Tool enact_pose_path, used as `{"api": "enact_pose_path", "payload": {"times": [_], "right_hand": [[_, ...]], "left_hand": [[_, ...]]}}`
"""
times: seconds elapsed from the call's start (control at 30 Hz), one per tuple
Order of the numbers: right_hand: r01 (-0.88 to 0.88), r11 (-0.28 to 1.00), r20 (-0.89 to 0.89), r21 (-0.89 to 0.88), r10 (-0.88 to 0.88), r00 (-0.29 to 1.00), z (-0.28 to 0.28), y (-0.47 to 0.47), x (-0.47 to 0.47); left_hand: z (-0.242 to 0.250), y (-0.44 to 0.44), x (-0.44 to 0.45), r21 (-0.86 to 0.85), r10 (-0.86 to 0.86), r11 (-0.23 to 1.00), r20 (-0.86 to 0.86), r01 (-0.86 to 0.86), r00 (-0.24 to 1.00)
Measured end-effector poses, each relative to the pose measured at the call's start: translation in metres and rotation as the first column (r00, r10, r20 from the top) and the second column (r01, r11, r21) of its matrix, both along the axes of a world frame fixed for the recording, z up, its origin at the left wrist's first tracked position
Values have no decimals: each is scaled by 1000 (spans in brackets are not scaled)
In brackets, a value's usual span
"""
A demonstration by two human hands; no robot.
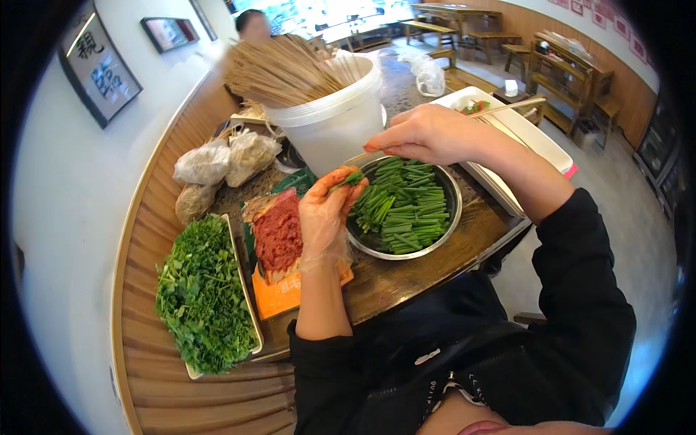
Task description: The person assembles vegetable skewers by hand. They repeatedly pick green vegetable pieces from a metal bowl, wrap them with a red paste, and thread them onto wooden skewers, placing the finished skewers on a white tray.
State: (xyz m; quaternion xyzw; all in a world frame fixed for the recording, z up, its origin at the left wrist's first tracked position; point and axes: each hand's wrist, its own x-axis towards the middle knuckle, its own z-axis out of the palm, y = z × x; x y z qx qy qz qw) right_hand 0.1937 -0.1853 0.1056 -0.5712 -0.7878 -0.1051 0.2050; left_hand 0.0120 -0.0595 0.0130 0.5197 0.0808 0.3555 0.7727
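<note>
My left hand [326,209], in a thin clear plastic glove smeared red, pinches a small bundle of green herbs [354,178]. Across from it, my right hand [429,136] grips a thin wooden skewer [356,159] that slants down towards the left fingers. Red stains mark the right fingertips; whether the skewer's tip touches the herbs is hidden. Below both hands, a round metal bowl [458,209] holds cut green stalks [416,212], like chives. Red minced meat or paste [277,236] lies on opened plastic packaging, left of my left wrist.
Close behind the bowl stands a white plastic bucket [337,130] full of wooden skewers [288,70]. Chopped coriander [204,299] overfills a tray at left, near bagged bundles [217,157]. A white tray [544,147] with skewered food is at right. A person [254,27] sits beyond.
</note>
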Motion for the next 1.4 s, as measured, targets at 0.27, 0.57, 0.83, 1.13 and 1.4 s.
{"api": "enact_pose_path", "payload": {"times": [0.27, 0.57, 0.83, 1.13, 1.4], "right_hand": [[93, 992, 106, -82, -84, 991, -7, -1, -15], [9, 1000, 95, -2, -8, 995, -17, 1, -14], [55, 998, 76, 26, -57, 995, -25, 3, -7], [74, 996, 78, -44, -71, 994, -25, 7, -10], [42, 998, -28, -42, -44, 999, -23, 3, -12]], "left_hand": [[-6, 3, 2, 37, 5, 999, 8, -5, 1000], [-12, 6, 7, 55, 61, 996, 38, -64, 997], [-3, 1, 5, 9, 11, 1000, 25, -11, 1000], [4, -2, 0, 76, 87, 994, -77, -82, 993], [-6, 3, 1, 196, 106, 976, -70, -91, 992]]}}
